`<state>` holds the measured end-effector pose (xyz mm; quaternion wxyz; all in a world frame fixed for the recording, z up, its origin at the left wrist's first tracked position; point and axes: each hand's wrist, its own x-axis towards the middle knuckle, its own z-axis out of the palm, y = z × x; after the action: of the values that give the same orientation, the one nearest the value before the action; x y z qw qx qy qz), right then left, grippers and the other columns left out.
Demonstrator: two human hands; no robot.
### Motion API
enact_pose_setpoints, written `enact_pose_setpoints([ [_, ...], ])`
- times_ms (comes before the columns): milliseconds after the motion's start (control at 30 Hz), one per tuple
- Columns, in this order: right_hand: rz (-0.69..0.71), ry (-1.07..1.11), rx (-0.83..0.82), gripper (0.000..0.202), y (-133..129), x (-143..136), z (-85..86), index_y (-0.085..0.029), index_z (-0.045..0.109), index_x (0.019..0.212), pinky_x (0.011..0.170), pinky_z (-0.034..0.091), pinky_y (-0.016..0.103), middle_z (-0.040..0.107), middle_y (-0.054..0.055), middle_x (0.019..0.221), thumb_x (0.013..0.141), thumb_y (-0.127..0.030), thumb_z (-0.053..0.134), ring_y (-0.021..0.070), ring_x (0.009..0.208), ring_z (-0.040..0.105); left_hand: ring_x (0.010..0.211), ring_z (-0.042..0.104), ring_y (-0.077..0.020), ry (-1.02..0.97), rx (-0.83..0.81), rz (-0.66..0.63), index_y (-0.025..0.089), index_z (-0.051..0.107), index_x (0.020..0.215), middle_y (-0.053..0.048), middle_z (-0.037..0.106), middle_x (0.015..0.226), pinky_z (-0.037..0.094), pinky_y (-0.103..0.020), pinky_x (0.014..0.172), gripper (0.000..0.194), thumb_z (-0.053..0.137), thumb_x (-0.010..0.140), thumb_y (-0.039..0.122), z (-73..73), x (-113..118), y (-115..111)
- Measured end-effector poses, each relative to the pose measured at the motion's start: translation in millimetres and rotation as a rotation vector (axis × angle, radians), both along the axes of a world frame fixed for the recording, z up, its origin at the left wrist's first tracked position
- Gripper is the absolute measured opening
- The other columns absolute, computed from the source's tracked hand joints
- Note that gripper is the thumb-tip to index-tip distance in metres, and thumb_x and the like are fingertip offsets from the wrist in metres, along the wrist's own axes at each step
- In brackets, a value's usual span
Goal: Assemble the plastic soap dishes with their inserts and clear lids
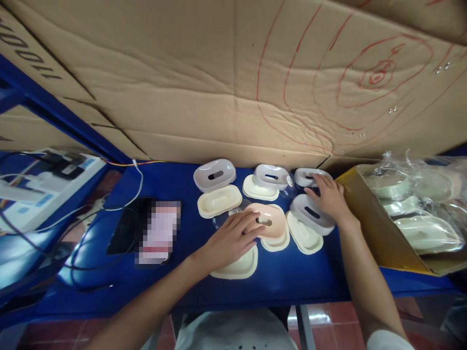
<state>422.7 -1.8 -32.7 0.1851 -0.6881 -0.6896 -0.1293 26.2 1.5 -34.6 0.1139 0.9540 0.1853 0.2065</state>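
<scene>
My left hand (pixel 229 239) has its fingers spread over the left part of a peach oval dish (pixel 273 218) with a slot, and a cream tray (pixel 242 267) is partly under the hand. My right hand (pixel 328 194) reaches with parted fingers to a grey slotted dish (pixel 301 176) at the back right; another grey dish (pixel 306 210) lies below it, over a cream tray (pixel 305 238). Further left are a grey dish (pixel 215 175), a cream tray (pixel 219 201), and a pale dish (pixel 270 176) resting on a cream tray (pixel 260 192). Clear round pieces (pixel 288 187) lie among them.
At the right stands a cardboard box (pixel 365 218) with bagged pale dishes (pixel 426 231). A phone (pixel 158 233) and cables (pixel 136 184) lie at the left. A cardboard wall (pixel 200 87) rises behind the blue table (pixel 284 284).
</scene>
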Motion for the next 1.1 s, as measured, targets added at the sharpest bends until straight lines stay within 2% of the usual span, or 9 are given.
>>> enact_pose_setpoints([
  [133,-0.001,-0.008,-0.001,0.057,21.5,14.5,0.9,-0.024,0.079,0.114,0.094,0.045,0.060,0.081,0.015,0.106,0.106,-0.071,0.047,0.0339,0.100,0.070,0.154,0.047,-0.0365,0.057,0.057,0.062,0.027,0.057,0.150,-0.017,0.051,0.162,0.045,-0.059,0.122,0.045,0.062,0.106,0.021,8.8,-2.3,-5.5],
  [233,-0.026,-0.015,0.064,0.046,3.8,-4.7,14.4,-0.021,0.071,0.134,0.102,0.042,0.064,0.076,0.021,0.126,0.111,-0.053,0.048,0.0383,0.115,0.068,0.150,0.050,-0.0357,0.145,0.066,0.156,0.027,0.052,0.156,-0.017,0.049,0.164,0.044,-0.060,0.122,0.051,0.056,0.107,0.017,19.3,-17.5,-25.9],
  [300,-0.003,-0.022,0.086,0.044,-20.5,-33.9,22.7,-0.021,0.061,0.148,0.111,0.038,0.065,0.066,0.023,0.146,0.111,-0.042,0.049,0.0408,0.133,0.061,0.138,0.060,-0.0353,0.161,-0.020,0.194,0.026,0.052,0.156,-0.016,0.055,0.159,0.053,-0.057,0.113,0.050,0.060,0.106,0.028,20.3,-33.7,-45.1],
  [400,0.189,-0.019,-0.007,0.047,-59.8,-92.2,25.4,-0.029,0.053,0.156,0.118,0.041,0.056,0.062,0.013,0.156,0.110,-0.037,0.054,0.0329,0.142,0.058,0.137,0.060,-0.0364,0.146,-0.121,0.244,0.028,0.055,0.152,-0.015,0.056,0.157,0.056,-0.058,0.108,0.052,0.068,0.102,0.037,6.9,-59.1,-71.6],
  [500,0.461,0.016,-0.249,0.059,-83.3,-137.1,17.3,-0.031,0.040,0.166,0.123,0.038,0.059,0.050,0.010,0.168,0.110,-0.041,0.056,0.0324,0.156,0.046,0.138,0.059,-0.0371,0.138,-0.159,0.316,0.029,0.056,0.151,-0.015,0.058,0.156,0.055,-0.060,0.109,0.051,0.069,0.102,0.034,-13.2,-76.5,-89.6],
  [633,0.430,0.058,-0.203,0.051,-83.7,-142.2,2.5,-0.031,0.048,0.161,0.121,0.039,0.053,0.063,0.007,0.157,0.110,-0.029,0.055,0.0293,0.147,0.056,0.143,0.056,-0.0360,0.114,-0.199,0.320,0.028,0.056,0.151,-0.015,0.057,0.156,0.055,-0.057,0.109,0.048,0.067,0.104,0.027,-24.1,-81.3,-102.3],
  [833,0.278,0.036,-0.032,0.040,-80.9,-145.2,-3.6,-0.025,0.062,0.148,0.113,0.041,0.049,0.074,0.010,0.140,0.108,-0.021,0.056,0.0298,0.128,0.067,0.138,0.058,-0.0351,0.075,-0.149,0.221,0.026,0.056,0.152,-0.017,0.056,0.158,0.053,-0.056,0.110,0.053,0.068,0.104,0.045,-5.1,-70.2,-78.6],
  [967,0.248,0.045,0.033,0.037,-96.4,-167.8,-6.7,-0.023,0.064,0.144,0.105,0.044,0.043,0.078,0.010,0.124,0.108,-0.017,0.055,0.0257,0.110,0.071,0.138,0.059,-0.0348,0.198,-0.012,0.354,0.019,0.056,0.153,-0.018,0.059,0.155,0.050,-0.053,0.111,0.050,0.061,0.109,0.041,12.3,-54.9,-39.2],
  [1100,0.174,0.017,0.123,0.041,-109.2,-168.2,-11.6,-0.026,0.063,0.145,0.099,0.043,0.042,0.077,0.010,0.121,0.106,-0.016,0.058,0.0271,0.111,0.068,0.131,0.063,-0.0358,0.403,0.074,0.456,0.014,0.059,0.150,-0.019,0.065,0.147,0.052,-0.049,0.104,0.048,0.065,0.106,0.033,19.9,-31.9,-18.9],
])
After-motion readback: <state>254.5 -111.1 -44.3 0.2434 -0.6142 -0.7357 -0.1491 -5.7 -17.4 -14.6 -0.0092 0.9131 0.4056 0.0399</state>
